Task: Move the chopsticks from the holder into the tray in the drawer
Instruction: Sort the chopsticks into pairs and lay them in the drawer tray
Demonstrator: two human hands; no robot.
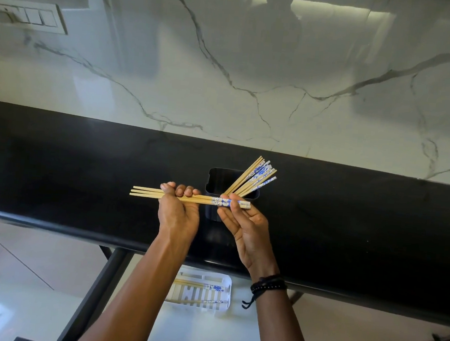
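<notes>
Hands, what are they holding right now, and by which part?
A bundle of chopsticks: the left hand grips the plain wooden shafts, the right hand pinches the blue-patterned end.

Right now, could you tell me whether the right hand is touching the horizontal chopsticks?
Touching: the head view shows the right hand pinching the patterned end of the chopsticks gripped by the left hand.

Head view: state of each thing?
Held chopsticks: bundled, level.
Left hand: grips plain ends.
Right hand: fingers pinch patterned ends.
Holder: upright, leaning chopsticks inside.
Tray: stored chopsticks lying inside.
Drawer: open.
</notes>
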